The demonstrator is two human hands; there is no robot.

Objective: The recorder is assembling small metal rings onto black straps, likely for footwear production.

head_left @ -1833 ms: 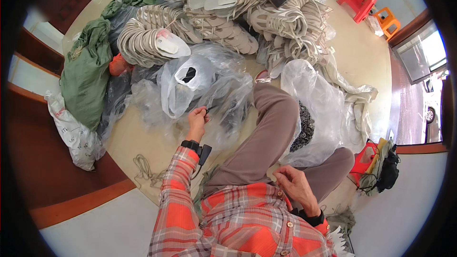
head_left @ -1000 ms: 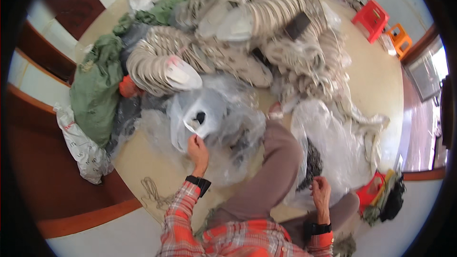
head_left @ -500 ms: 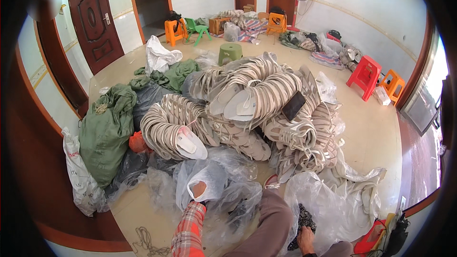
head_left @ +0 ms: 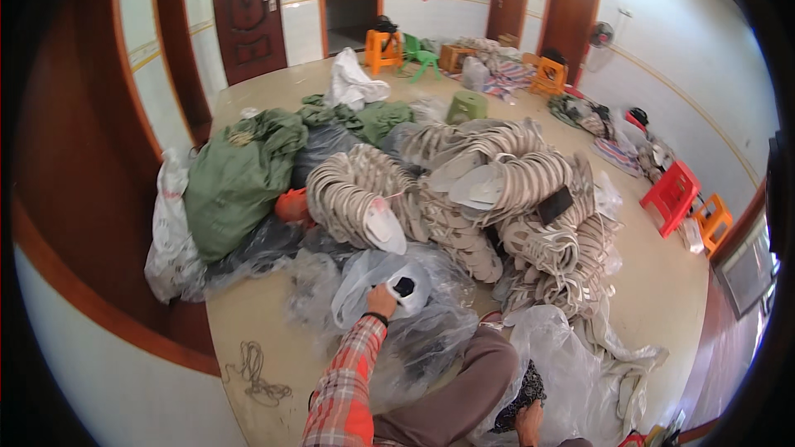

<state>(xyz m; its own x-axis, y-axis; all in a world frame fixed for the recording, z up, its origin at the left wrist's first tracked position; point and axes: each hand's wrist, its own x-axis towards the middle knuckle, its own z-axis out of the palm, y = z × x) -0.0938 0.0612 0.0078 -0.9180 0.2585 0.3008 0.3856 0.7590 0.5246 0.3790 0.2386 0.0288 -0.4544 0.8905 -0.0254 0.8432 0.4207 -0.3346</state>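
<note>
My left hand, in a plaid sleeve, is at the near rim of a translucent white plastic bag, its fingers closed on the edge. Something black shows inside the bag's round mouth. Lower right, beside my bent leg, my right hand has curled fingers on a black-and-white speckled material. That material lies against a large clear plastic bag; whether it is one piece or many small bits I cannot tell. Beyond my hands are stacked bundles of beige shoe uppers.
A dark phone-like slab rests on the uppers. Full green sacks and a white sack stand at left. A cord lies on the floor. Red and orange stools are at right, a green stool behind.
My left hand has come out of the bag's mouth to its near rim, and black contents now show inside. My right hand stays at the speckled material. The whole view has shifted and tilted.
</note>
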